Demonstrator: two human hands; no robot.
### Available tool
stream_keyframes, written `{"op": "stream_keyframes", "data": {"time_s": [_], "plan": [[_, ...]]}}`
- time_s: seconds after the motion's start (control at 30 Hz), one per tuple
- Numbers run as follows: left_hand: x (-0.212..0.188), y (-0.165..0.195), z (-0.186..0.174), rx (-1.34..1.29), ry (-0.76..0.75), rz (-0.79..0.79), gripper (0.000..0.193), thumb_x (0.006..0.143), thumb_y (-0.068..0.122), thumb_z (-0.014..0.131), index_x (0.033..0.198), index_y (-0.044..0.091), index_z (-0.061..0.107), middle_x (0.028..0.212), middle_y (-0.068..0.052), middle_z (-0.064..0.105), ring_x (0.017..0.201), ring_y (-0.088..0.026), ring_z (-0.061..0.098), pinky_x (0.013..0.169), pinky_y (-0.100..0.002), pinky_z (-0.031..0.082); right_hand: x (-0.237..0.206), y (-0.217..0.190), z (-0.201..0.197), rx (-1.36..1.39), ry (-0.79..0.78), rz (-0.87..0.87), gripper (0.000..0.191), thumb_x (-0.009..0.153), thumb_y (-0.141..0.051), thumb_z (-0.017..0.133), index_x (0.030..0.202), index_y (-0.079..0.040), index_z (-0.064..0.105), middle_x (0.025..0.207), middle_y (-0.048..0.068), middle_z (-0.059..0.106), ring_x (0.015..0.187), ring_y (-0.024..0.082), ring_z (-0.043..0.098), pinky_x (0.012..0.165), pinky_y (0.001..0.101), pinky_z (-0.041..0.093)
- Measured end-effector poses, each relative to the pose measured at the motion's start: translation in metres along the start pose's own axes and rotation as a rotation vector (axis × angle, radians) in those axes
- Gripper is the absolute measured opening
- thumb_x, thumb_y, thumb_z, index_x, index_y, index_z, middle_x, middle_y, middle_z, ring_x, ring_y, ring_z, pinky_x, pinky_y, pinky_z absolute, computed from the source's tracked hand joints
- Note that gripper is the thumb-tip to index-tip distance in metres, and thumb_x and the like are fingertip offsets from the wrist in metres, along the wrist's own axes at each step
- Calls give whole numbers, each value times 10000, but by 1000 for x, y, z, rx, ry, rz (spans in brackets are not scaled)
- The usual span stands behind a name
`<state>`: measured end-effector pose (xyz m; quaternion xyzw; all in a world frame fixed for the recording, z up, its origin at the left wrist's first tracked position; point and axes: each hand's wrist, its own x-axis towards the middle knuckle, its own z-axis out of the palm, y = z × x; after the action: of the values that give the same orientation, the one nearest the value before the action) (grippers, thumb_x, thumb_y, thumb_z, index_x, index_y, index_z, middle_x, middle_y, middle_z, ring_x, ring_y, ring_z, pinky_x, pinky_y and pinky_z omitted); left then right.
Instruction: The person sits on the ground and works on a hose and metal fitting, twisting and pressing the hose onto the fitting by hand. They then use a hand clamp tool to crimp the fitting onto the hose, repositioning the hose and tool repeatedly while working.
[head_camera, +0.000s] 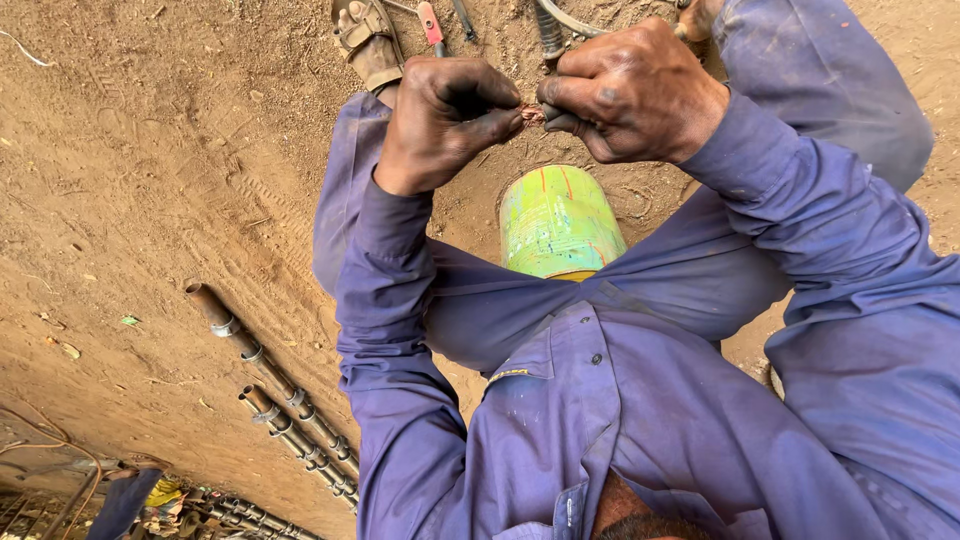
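Both hands meet in front of the person's chest, above a green tin (558, 222) that stands on the ground between the knees. The left hand (443, 118) and the right hand (628, 92) pinch between thumb and fingertips a small reddish-copper piece (531, 114), which looks like a twisted bundle of thin wire; it is too small to be sure. Each hand is closed tightly on one end of it, so I judge the step in hand is twisting or pulling the piece apart. Such work calls for a firm pinch on both ends and small turns of the wrists in opposite directions. The skin of the hands is dark with grease, and the blue work shirt (660, 420) is stained. The ground (150, 150) is dry, brown earth with tyre marks. On it lie two ribbed metal pipes (290, 420) with rings, and a red-handled tool (431, 24) near a sandal (367, 38).
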<state>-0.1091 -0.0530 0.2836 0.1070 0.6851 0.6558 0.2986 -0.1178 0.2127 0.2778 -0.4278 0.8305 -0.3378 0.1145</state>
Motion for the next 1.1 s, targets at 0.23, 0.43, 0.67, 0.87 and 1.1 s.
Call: {"op": "stream_keyframes", "data": {"time_s": [0.23,0.43,0.67,0.87,1.1], "plan": [[3,-8,10,87,9,149,136,909,-65,843,945,-25,717,918,-97,746,834,-144,747,743,-270,613,-1,-3,1,-8,-28,10,224,828,-191,788,1009,-83,711,795,51,613,747,249,670,594,406,515],[8,-10,21,78,28,205,129,916,-64,831,951,-27,713,911,-105,736,827,-152,739,730,-271,594,-6,3,1,38,-32,20,205,830,-169,779,1002,-73,719,816,75,645,728,278,664,602,415,519],[8,11,0,-287,-41,-19,384,1005,-18,738,1330,19,538,1037,-83,712,912,-131,732,824,-273,629,-6,6,-8,126,7,86,243,973,-261,787,1051,-42,719,879,105,669,737,295,658,643,432,505],[1,12,-15,-183,-132,50,395,1074,-62,709,1440,-4,573,1190,-129,706,1063,-182,744,964,-312,649,-8,7,-12,189,10,53,205,1036,-240,739,1094,-44,719,909,92,677,770,281,669,672,396,523],[12,13,-5,343,-105,352,248,922,3,823,1163,24,768,937,-125,696,855,-276,714,742,-386,545,-1,4,-15,235,-98,95,235,998,-279,744,1036,-47,722,828,115,646,713,324,645,614,448,493]]}}
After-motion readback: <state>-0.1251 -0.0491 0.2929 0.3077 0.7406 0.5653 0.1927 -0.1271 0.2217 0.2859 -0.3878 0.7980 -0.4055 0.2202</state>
